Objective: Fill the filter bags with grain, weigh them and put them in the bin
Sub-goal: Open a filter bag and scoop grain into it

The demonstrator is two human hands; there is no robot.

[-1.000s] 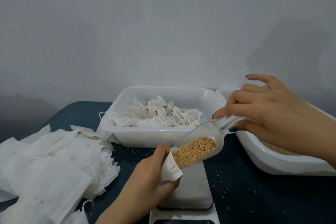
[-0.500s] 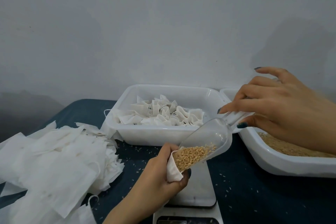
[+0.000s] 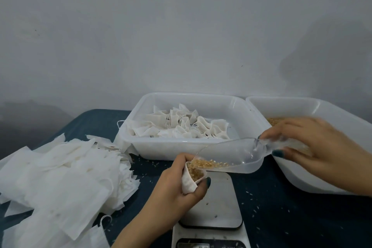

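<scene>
Less grain [image 3: 210,164] in scoop [image 3: 241,156], fuller filter bag [image 3: 188,183], scoop flatter

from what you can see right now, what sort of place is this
Likely a small hand-packing bench, maybe at home: a digital scale, a heap of empty filter bags, a white bin of filled bags beside a grain tub.

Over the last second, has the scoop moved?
Yes. The scoop now lies flatter: its handle, in the right hand, has swung right past the bag bin's front corner, toward the grain bin.
</scene>
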